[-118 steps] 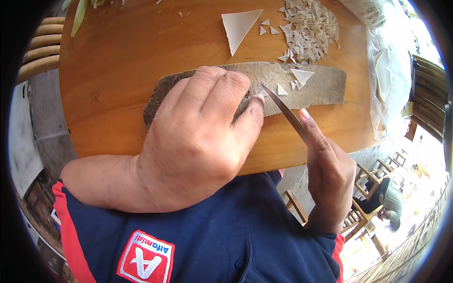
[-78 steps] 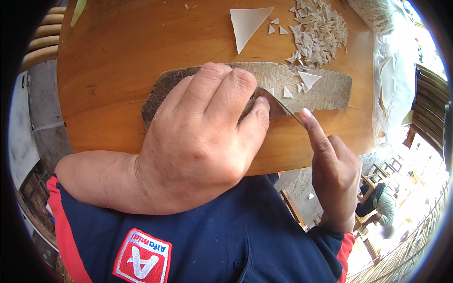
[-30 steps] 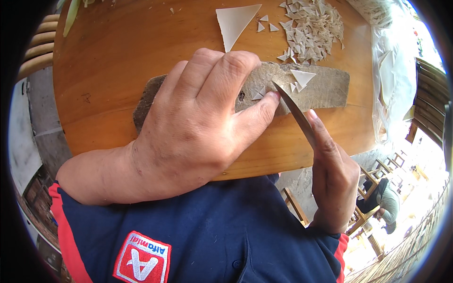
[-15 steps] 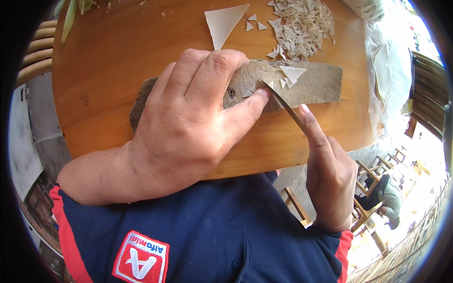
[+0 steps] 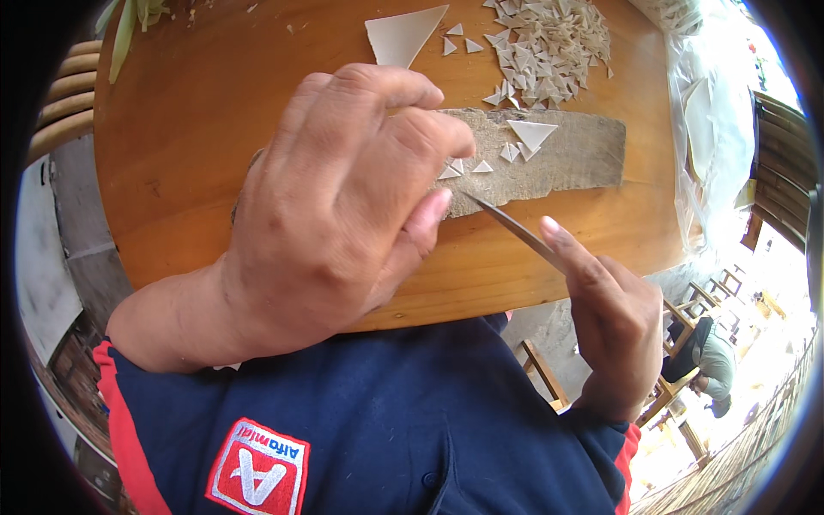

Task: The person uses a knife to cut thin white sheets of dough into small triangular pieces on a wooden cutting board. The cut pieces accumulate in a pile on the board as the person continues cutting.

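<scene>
My right hand [image 5: 614, 313] grips a thin-bladed knife [image 5: 512, 227], its index finger stretched along the back of the blade. The knife's tip is over the near edge of a rough grey wooden board [image 5: 592, 150]. My left hand [image 5: 335, 193] hovers over the board's left part, fingers bent, the thumb apart from the index finger, with nothing visible in it. Small white triangular pieces [image 5: 482, 166] lie on the board beside its fingertips. A larger white triangle [image 5: 532, 133] rests further right, with more small bits just below it.
On the wooden table [image 5: 172, 180], beyond the board, lie a large white triangular sheet [image 5: 405, 34] and a heap of small white triangles [image 5: 554, 51]. Clear plastic wrapping [image 5: 691, 154] holds white sheets at the right edge. Another person [image 5: 708, 365] bends among wooden stools at far right.
My left hand has lifted, its thumb drawing back from the blade. The knife has shifted toward me and slightly left, leaving small triangles exposed on the board.
</scene>
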Demonstrator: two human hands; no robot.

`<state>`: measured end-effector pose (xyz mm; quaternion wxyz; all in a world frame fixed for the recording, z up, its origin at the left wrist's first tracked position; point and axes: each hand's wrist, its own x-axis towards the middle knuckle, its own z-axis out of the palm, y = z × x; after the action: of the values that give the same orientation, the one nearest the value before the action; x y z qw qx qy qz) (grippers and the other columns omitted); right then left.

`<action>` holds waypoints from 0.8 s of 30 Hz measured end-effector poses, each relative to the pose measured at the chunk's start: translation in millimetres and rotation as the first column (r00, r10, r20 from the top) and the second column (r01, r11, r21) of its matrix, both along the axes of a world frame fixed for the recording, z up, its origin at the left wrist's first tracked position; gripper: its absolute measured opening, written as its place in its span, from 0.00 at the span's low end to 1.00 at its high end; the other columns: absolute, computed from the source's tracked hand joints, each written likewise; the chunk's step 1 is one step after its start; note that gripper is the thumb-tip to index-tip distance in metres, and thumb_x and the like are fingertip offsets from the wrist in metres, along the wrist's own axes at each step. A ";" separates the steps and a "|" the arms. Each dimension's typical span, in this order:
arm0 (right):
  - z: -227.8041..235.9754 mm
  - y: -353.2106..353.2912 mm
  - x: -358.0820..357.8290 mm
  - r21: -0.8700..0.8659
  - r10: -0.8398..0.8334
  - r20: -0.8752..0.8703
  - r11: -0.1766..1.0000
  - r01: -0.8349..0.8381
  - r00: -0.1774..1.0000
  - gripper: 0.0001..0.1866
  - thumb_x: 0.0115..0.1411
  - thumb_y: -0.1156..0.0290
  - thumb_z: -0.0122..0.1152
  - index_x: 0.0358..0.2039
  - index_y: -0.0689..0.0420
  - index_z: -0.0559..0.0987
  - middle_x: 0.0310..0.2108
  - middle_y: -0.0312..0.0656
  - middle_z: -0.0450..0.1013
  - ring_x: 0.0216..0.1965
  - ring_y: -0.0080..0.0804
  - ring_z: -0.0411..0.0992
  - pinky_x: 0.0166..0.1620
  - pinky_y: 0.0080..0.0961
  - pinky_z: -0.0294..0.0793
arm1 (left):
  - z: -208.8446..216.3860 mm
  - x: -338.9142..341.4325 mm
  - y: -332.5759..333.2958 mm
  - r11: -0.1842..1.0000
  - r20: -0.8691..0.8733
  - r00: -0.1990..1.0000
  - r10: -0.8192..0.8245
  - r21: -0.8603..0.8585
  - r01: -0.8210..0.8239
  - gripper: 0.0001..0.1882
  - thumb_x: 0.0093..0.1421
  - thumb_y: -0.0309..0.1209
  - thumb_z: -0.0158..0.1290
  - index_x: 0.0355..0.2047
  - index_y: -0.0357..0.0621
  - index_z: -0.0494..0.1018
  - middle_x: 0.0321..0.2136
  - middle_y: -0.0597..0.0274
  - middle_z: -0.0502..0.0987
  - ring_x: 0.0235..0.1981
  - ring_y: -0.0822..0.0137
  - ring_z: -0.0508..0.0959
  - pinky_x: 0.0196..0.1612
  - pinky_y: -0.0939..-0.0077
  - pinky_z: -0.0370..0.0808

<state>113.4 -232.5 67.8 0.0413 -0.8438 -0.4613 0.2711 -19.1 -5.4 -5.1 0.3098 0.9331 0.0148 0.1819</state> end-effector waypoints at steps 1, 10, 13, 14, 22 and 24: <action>-0.4 4.6 1.1 -0.008 0.036 0.012 0.999 -0.036 0.999 0.25 0.61 0.85 0.57 0.58 0.53 0.81 0.27 0.49 0.78 0.23 0.35 0.76 0.32 0.30 0.75 | -0.2 0.7 1.1 1.000 0.003 1.000 -0.002 -0.001 0.002 0.19 0.52 0.20 0.61 0.46 0.37 0.74 0.49 0.44 0.75 0.47 0.51 0.77 0.47 0.62 0.75; -27.4 10.5 35.1 0.376 -0.077 0.059 0.925 0.049 0.995 0.20 0.66 0.80 0.56 0.59 0.63 0.78 0.51 0.50 0.79 0.29 0.23 0.74 0.34 0.26 0.75 | 0.2 1.3 -0.2 0.999 -0.009 1.000 0.029 -0.016 -0.029 0.17 0.54 0.19 0.60 0.45 0.37 0.75 0.48 0.45 0.76 0.47 0.51 0.77 0.49 0.62 0.75; -20.5 1.8 39.1 0.445 -0.183 0.018 0.882 0.156 0.983 0.20 0.69 0.77 0.55 0.60 0.63 0.77 0.53 0.46 0.78 0.27 0.18 0.67 0.32 0.18 0.70 | 6.8 9.0 -0.8 0.999 -0.033 0.999 0.007 -0.046 -0.009 0.16 0.54 0.19 0.60 0.44 0.38 0.76 0.47 0.46 0.76 0.46 0.51 0.77 0.48 0.62 0.75; -23.0 -2.7 41.3 0.454 -0.199 0.007 0.874 0.174 0.980 0.20 0.70 0.76 0.55 0.61 0.62 0.77 0.50 0.43 0.79 0.27 0.17 0.65 0.31 0.15 0.67 | 8.1 11.8 -1.4 0.999 -0.044 0.999 -0.001 -0.051 -0.001 0.15 0.54 0.20 0.60 0.43 0.38 0.76 0.46 0.46 0.76 0.46 0.51 0.77 0.47 0.62 0.75; -46.6 -39.1 58.1 0.402 -0.332 -0.136 0.843 0.358 0.934 0.23 0.70 0.75 0.55 0.65 0.59 0.74 0.35 0.32 0.73 0.27 0.14 0.62 0.31 0.14 0.64 | -1.1 60.3 -24.7 1.000 -0.027 0.999 0.023 -0.015 -0.024 0.12 0.54 0.25 0.65 0.40 0.40 0.78 0.40 0.53 0.76 0.43 0.53 0.77 0.45 0.64 0.74; -41.9 -33.7 41.5 0.396 -0.394 -0.179 0.810 0.432 0.902 0.23 0.68 0.79 0.55 0.63 0.60 0.75 0.39 0.38 0.76 0.32 0.20 0.69 0.37 0.18 0.69 | -3.5 64.1 -14.7 0.998 -0.053 0.998 0.037 0.061 -0.034 0.12 0.55 0.27 0.65 0.38 0.40 0.78 0.39 0.54 0.76 0.43 0.53 0.77 0.44 0.63 0.75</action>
<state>154.8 -266.2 25.9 0.3027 -0.8812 -0.3125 0.1851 45.0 -20.2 -8.6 0.2778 0.9462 0.0344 0.1625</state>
